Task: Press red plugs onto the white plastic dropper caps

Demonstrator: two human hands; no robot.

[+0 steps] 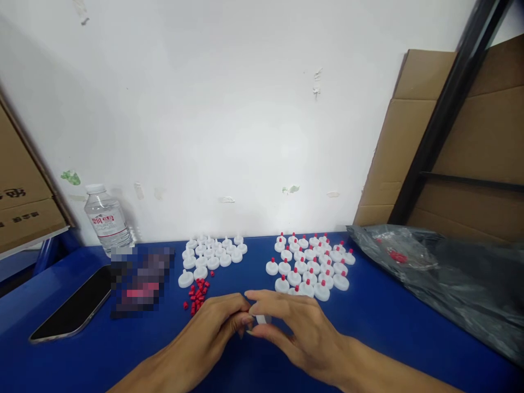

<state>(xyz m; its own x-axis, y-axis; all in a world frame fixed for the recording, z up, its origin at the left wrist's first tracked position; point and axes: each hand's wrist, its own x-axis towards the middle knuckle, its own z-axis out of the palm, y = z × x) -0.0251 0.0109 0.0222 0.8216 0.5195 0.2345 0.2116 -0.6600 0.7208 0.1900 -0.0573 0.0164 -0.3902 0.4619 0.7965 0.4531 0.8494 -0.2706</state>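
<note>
My left hand [213, 322] and my right hand [295, 325] meet over the blue table [368, 316], fingers pinched together around a small white cap [262, 319] that shows between them. Just left of my left hand lies a small pile of several red tips [198, 293]. Behind it sits a cluster of several plain white caps [210, 254]. Behind my right hand stands a cluster of several white caps with red tips fitted [311, 265]. Whether my left fingers also hold a red tip is hidden.
A dark phone [76, 310] lies at the left, next to a blurred-out object [141, 281]. A water bottle [107, 220] stands by the white wall. A grey plastic bag [446, 273] covers the right side. Cardboard boxes [462, 142] and a black frame stand at the right.
</note>
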